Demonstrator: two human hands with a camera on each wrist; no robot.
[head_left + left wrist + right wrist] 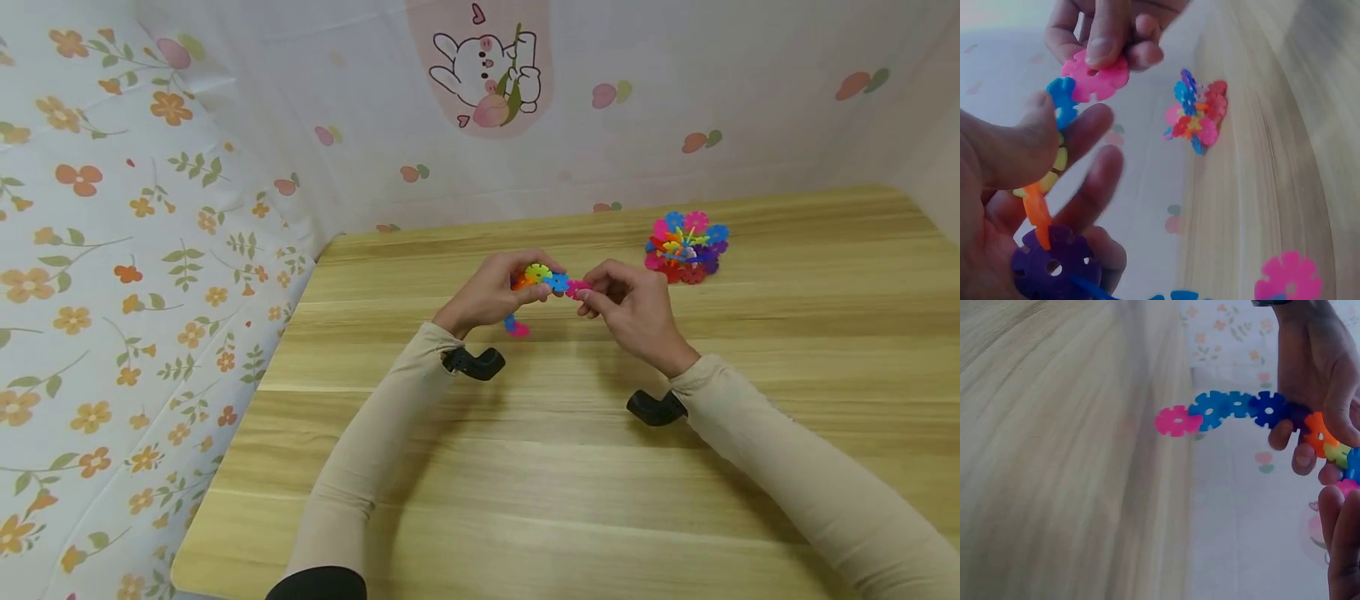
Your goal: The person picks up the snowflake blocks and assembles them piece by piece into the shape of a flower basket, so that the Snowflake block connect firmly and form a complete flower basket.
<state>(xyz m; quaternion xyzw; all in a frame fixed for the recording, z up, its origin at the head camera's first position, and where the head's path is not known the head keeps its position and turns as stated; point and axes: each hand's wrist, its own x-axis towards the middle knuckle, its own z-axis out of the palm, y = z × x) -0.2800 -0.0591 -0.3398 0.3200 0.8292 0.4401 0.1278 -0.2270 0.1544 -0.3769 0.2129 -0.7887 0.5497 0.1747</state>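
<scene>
A chain of notched plastic flower discs (pixel 1210 411) runs through my left hand (pixel 491 292), which grips it between thumb and fingers. Blue, yellow-green, orange and purple discs show along the held part. The chain's free end curves down below the hand, past blue discs to a pink disc (pixel 1177 422). My right hand (pixel 641 317) pinches another pink disc (pixel 1107 81) between thumb and fingers at the chain's upper end. This disc meets the blue disc (pixel 1063 103) beside my left thumb. Both hands are held close together over the table.
Behind and to the right of my hands, a cluster of colourful flower discs (pixel 686 250) sits on the wooden table (pixel 525 467). A curtain with a rabbit print (pixel 487 71) hangs along the back edge, and a flowered cloth (pixel 150 275) covers the left side.
</scene>
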